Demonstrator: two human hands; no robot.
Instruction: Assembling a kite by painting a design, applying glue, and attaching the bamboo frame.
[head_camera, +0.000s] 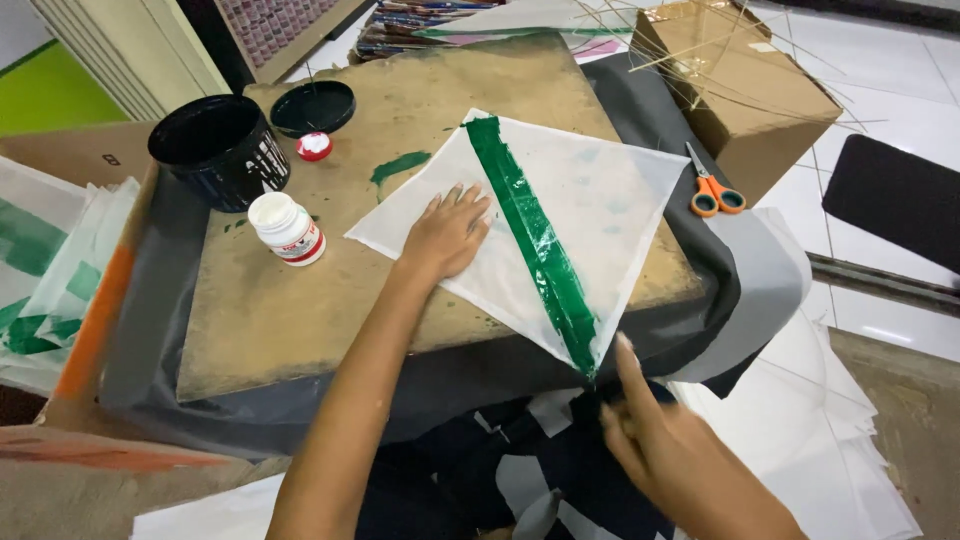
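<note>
The left hand (445, 235) lies flat, fingers spread, on a white paper sheet (610, 205) with a green painted stripe (535, 240) on the brown table (290, 310). The right hand (670, 455) touches the sheet's near corner, fingers together.

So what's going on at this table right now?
A person presses the left hand flat on a white paper sheet lying on a brown board. A green painted stripe runs diagonally across the sheet. The right hand reaches to the sheet's near corner, where the stripe ends. A black paint tub, a small white bottle and orange-handled scissors sit nearby.
</note>
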